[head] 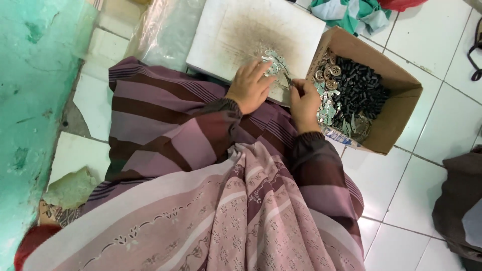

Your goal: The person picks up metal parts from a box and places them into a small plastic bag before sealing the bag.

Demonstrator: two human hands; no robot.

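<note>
Pinning the pile of small metal pieces (pixel 275 64) on the white board (pixel 241 30) upper centre, left hand (pixel 249 86) fingers spread flat; right hand (pixel 304 103) pinches one piece — keep picks single, beside the cardboard box (pixel 396 95).

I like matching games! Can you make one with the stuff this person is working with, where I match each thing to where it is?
Things:
1. left hand
2. right hand
3. black pieces
4. green cloth

Places:
A. heaped inside the cardboard box
B. bunched on the floor above the box
C. resting on the white board
D. by the box's near edge, pinching a small piece

Pairs: 1-C, 2-D, 3-A, 4-B
</note>
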